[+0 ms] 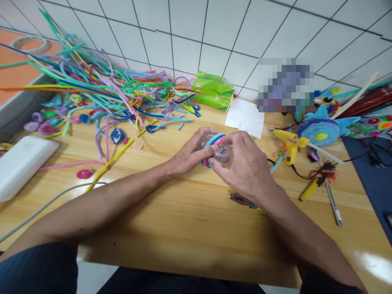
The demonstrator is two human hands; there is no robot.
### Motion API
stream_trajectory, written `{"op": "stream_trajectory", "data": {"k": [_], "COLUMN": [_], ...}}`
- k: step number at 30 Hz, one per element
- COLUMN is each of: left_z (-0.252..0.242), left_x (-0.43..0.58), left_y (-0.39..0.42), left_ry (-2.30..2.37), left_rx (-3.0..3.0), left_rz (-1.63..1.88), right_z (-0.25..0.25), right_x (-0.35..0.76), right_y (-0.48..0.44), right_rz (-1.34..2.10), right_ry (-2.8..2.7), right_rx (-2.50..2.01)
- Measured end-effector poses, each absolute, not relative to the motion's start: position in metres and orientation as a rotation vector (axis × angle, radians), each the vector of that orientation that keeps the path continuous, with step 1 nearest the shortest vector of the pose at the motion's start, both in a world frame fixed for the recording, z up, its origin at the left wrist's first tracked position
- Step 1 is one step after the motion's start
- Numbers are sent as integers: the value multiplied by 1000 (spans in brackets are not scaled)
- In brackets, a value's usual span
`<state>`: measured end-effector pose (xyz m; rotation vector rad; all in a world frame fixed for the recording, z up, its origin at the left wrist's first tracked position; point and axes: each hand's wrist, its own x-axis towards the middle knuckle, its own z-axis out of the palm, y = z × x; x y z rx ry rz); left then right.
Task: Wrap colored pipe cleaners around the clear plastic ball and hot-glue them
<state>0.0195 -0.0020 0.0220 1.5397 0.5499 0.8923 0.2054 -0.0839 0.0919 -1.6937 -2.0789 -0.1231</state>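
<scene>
Both hands are around a clear, rounded plastic piece (226,157), held above the wooden table near its middle. Blue, pink and red fuzzy pipe cleaner bands (214,140) circle it. My left hand (193,152) grips it from the left, with the thumb lying across the bands. From the right, my right hand (248,165) closes on it, thumb and fingertips at the pink part of the band. Fingers cover much of the piece, so its full shape is hidden. Below my right wrist lies a dark brown item (240,199), partly covered by the arm.
A large heap of coloured pipe cleaners (122,92) fills the back left, with coiled pieces around it. A white box-like device (26,163) stands left. On the right are a yellow glue gun (289,143), a blue fish-like craft (320,130) and a cutter knife (333,206).
</scene>
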Motion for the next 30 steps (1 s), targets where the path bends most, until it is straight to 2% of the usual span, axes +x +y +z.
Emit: {"op": "stream_trajectory", "data": {"k": [19,30], "left_z": [24,23], "left_x": [18,20], "left_y": [-6,-6], "left_ry": [567,548], "left_rx": [1581,1562], "left_rz": [887,891], "right_z": [87,84], "right_x": [208,206], "right_y": [-81,-80], "right_rz": [40,12], "right_ry": [-1989,-1976], "right_rx": [-1645,-1630]}}
